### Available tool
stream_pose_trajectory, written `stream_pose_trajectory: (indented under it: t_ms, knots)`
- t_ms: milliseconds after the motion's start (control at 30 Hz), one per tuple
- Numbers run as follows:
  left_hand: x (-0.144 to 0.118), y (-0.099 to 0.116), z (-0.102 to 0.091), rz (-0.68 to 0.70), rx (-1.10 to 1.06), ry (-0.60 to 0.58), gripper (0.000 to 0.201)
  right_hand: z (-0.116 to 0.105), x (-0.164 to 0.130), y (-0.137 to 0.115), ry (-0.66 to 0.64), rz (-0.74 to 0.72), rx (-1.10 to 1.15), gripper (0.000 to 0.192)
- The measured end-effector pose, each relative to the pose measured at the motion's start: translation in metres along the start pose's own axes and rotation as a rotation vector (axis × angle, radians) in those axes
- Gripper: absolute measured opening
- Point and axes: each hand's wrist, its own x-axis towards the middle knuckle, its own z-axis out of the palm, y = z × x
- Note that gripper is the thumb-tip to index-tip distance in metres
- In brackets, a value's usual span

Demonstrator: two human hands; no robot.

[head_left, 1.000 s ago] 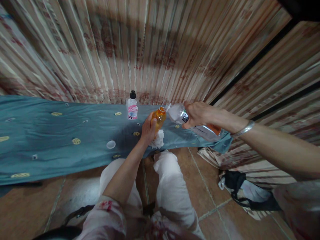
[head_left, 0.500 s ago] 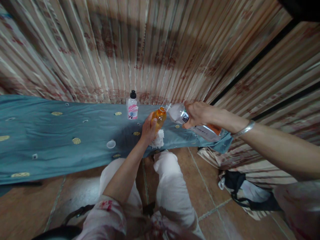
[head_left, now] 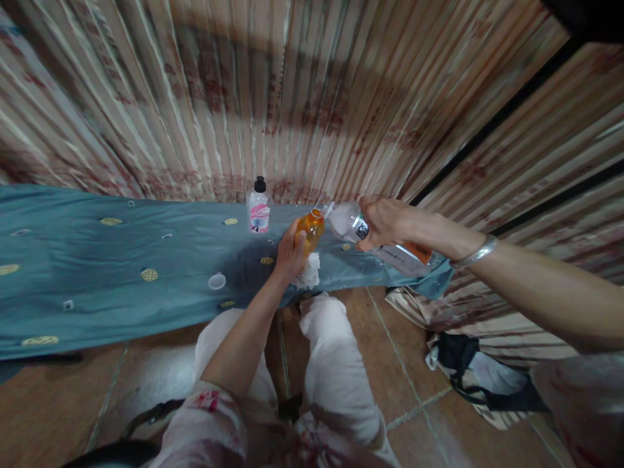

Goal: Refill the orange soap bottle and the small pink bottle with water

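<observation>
My left hand (head_left: 291, 252) is closed round a small amber bottle (head_left: 312, 229), its open mouth tilted up to the right. In my right hand (head_left: 383, 222) is a larger clear plastic bottle (head_left: 346, 222) with a label, lying nearly level with its neck toward the amber bottle's mouth. The two mouths are very close; whether they touch, or liquid runs between them, I cannot tell. Beneath the amber bottle lies a crumpled white tissue (head_left: 308, 272). A clear bottle with a black cap and pink label (head_left: 259, 211) stands upright behind my left hand.
A blue-green patterned cloth (head_left: 185, 260) covers the long surface. On it, left of my forearm, lies a small round whitish disc (head_left: 217, 281). A pleated curtain (head_left: 273, 97) hangs behind. Dark and pale fabric (head_left: 487, 370) lies on the tiled floor (head_left: 404, 383) at the right.
Both hands and bottles hold almost the same place. The amber bottle and the clear bottle stay mouth to mouth, with no clear movement.
</observation>
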Motion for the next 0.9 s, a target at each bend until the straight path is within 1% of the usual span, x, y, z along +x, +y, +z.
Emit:
stream_pose_trajectory:
  t_ms: [200, 400, 600, 900]
  knots:
    - [-0.0001, 0.0006, 0.0, 0.001, 0.05, -0.009, 0.05, -0.0006, -0.001, -0.0005, 0.017, -0.001, 0.035, 0.073]
    - [-0.0003, -0.0004, -0.0009, 0.004, 0.011, -0.007, 0.049, 0.0002, -0.0003, 0.0002, 0.009, 0.014, 0.032, 0.077]
    - [-0.0006, -0.0021, 0.0, 0.019, 0.001, 0.011, 0.048, -0.0014, 0.0004, 0.0006, -0.003, -0.005, 0.019, 0.075]
    - [-0.0002, -0.0006, 0.0, 0.038, 0.024, -0.003, 0.046, -0.0008, 0.0008, 0.0019, -0.004, -0.015, 0.034, 0.074]
